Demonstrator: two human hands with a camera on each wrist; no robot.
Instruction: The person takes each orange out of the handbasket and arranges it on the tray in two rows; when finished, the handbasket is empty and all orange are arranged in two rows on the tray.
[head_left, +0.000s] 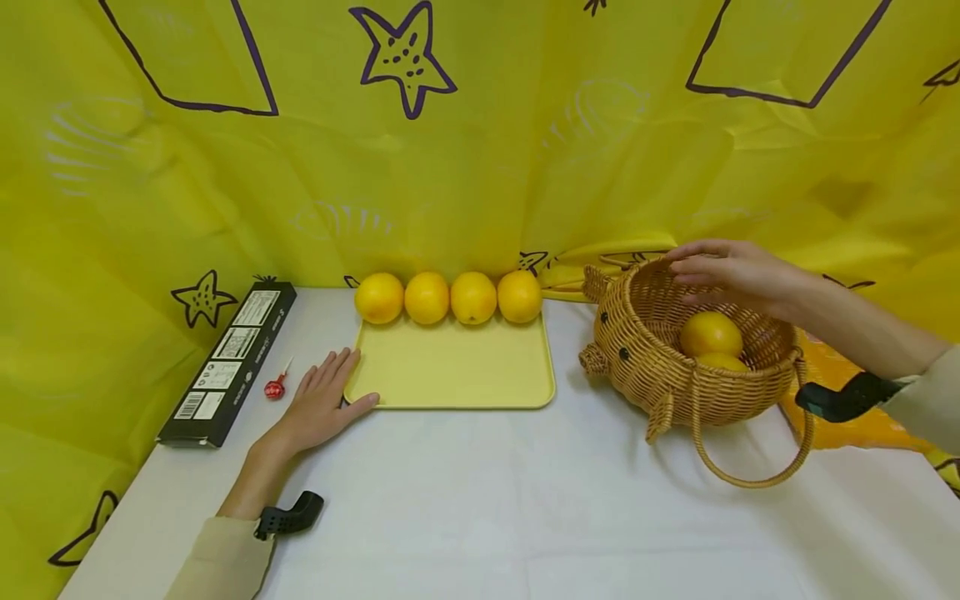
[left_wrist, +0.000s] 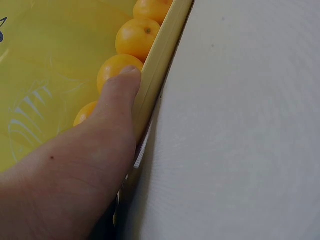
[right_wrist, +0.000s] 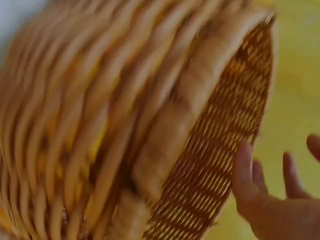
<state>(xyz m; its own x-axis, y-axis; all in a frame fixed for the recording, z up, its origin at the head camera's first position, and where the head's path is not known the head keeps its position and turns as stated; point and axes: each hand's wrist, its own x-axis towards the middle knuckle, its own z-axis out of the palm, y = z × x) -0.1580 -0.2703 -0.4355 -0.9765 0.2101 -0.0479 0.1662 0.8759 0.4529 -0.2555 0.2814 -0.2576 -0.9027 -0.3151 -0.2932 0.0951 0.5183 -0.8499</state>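
Observation:
My left hand rests at the left edge of a pale yellow tray, its fingers straight and the thumb by the front corner. Along the tray's back edge several oranges sit in a row; the left wrist view shows the thumb overlapping one orange. Over the rim of a wicker basket with an animal face, my right hand hovers with loosely extended fingers and nothing in its grasp. Two oranges lie inside the basket, the lower one partly hidden by the rim.
A long black box lies at the left, with a red-wrapped lollipop beside it. The basket's loop handle hangs toward the front. Behind the basket's right side lies an orange packet. A yellow patterned cloth hangs behind the table.

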